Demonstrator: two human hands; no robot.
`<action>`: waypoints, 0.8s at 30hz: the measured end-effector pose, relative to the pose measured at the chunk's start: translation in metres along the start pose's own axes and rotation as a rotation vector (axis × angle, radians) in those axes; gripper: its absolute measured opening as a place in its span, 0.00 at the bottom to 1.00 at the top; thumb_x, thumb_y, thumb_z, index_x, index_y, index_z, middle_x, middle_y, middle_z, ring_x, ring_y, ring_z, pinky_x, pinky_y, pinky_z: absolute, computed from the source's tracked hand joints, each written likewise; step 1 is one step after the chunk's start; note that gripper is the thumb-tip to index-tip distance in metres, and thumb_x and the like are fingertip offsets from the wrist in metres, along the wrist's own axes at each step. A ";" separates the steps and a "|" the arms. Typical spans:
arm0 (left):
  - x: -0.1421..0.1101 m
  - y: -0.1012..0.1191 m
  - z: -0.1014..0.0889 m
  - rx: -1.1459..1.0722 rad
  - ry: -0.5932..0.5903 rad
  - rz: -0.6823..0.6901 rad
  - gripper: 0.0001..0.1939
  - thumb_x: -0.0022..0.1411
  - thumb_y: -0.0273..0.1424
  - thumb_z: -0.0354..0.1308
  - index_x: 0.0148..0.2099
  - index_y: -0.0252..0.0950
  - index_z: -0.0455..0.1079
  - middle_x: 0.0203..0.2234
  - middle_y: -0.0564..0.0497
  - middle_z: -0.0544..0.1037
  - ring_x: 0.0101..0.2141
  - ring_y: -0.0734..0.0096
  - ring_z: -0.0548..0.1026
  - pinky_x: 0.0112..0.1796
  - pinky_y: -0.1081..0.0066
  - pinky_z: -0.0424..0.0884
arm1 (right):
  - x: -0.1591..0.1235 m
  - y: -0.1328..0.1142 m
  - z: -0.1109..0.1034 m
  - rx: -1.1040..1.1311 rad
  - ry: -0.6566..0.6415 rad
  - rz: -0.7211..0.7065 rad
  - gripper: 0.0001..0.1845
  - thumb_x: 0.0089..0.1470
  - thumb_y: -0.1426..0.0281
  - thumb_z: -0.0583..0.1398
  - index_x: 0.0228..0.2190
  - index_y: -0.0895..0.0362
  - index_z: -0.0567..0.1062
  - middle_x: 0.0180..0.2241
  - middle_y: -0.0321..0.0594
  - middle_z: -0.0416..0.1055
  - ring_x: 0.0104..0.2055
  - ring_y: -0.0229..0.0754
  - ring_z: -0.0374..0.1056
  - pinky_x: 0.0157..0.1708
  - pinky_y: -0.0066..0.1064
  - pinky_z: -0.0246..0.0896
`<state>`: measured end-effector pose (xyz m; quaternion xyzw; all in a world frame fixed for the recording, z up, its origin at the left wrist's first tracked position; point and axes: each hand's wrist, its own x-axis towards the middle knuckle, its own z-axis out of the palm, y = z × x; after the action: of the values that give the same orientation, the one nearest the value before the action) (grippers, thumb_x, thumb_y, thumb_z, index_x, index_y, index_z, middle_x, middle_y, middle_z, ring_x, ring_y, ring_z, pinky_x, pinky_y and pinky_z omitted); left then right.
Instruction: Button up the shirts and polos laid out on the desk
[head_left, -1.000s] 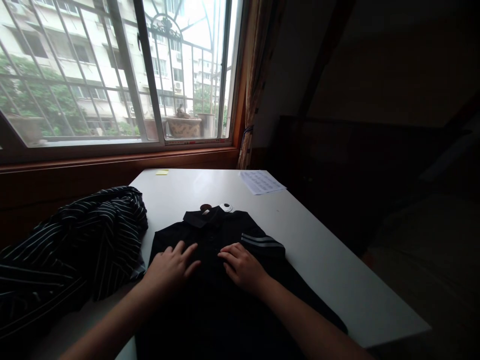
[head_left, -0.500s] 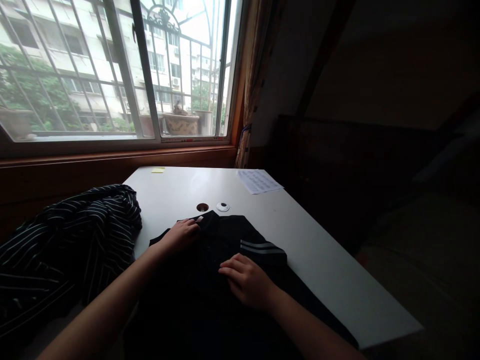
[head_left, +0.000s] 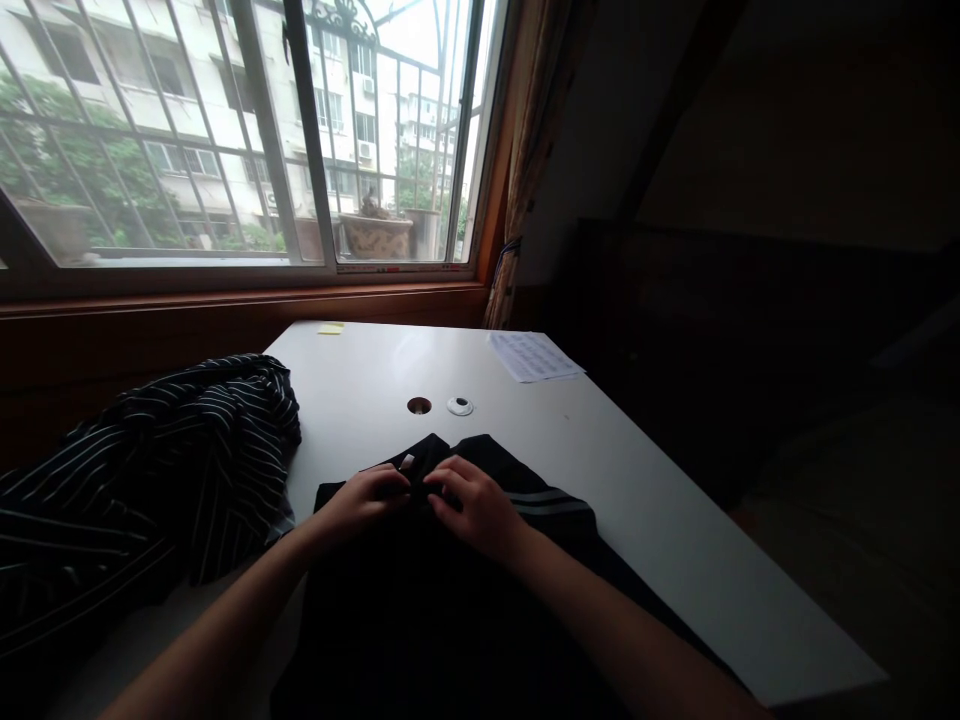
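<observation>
A black shirt with grey stripes on its right sleeve lies spread on the white table. Near its collar my left hand has curled fingers closed on the dark fabric, next to a small white label. My right hand is close beside it, its fingers bent and pinching at the shirt's collar front. The dark cloth hides exactly what part lies between the fingertips.
A heap of black-and-white striped cloth lies at the left. Beyond the collar are a round cable hole and a white round cap. Printed papers and a yellow note lie at the far edge, below the window.
My left hand has moved up to the collar and closed on it. The shirt has slid towards me, off the hole and cap. My right hand has moved up to the collar too.
</observation>
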<state>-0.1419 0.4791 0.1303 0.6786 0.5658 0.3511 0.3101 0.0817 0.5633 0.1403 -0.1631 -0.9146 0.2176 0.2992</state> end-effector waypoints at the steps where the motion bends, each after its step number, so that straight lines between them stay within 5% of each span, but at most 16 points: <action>1: -0.001 0.000 -0.001 -0.026 -0.003 0.006 0.13 0.63 0.37 0.57 0.44 0.35 0.75 0.39 0.47 0.76 0.40 0.63 0.73 0.42 0.68 0.69 | 0.009 -0.001 0.004 0.009 0.005 -0.017 0.17 0.56 0.72 0.61 0.48 0.53 0.73 0.47 0.43 0.70 0.48 0.45 0.67 0.49 0.36 0.65; 4: -0.002 -0.004 -0.006 -0.094 -0.026 0.001 0.12 0.62 0.36 0.57 0.43 0.35 0.76 0.38 0.47 0.76 0.39 0.63 0.73 0.41 0.69 0.69 | 0.023 0.003 0.012 0.045 -0.038 -0.053 0.17 0.55 0.71 0.63 0.48 0.50 0.74 0.49 0.41 0.71 0.51 0.46 0.65 0.53 0.41 0.61; 11: 0.002 -0.010 -0.004 -0.001 0.005 0.045 0.09 0.62 0.34 0.57 0.42 0.38 0.77 0.38 0.48 0.76 0.42 0.61 0.72 0.45 0.65 0.68 | 0.009 0.028 0.016 0.246 -0.070 0.039 0.10 0.56 0.71 0.63 0.41 0.53 0.76 0.39 0.40 0.72 0.43 0.42 0.68 0.45 0.35 0.65; 18: -0.011 -0.002 0.006 0.361 0.473 0.179 0.09 0.65 0.30 0.53 0.46 0.40 0.71 0.40 0.46 0.70 0.43 0.61 0.70 0.45 0.64 0.69 | 0.008 0.033 0.030 0.272 0.095 0.239 0.13 0.55 0.68 0.63 0.43 0.53 0.70 0.34 0.35 0.71 0.30 0.37 0.64 0.31 0.30 0.61; 24: -0.008 0.015 0.020 0.475 0.272 0.135 0.06 0.67 0.32 0.51 0.40 0.38 0.69 0.34 0.49 0.71 0.29 0.70 0.70 0.30 0.71 0.66 | 0.006 0.034 0.035 0.265 0.206 0.155 0.18 0.56 0.71 0.62 0.48 0.51 0.65 0.38 0.37 0.71 0.33 0.39 0.64 0.37 0.33 0.64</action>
<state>-0.1176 0.4684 0.1306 0.7149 0.6224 0.3163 0.0394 0.0610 0.5844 0.1010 -0.2138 -0.8270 0.3409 0.3926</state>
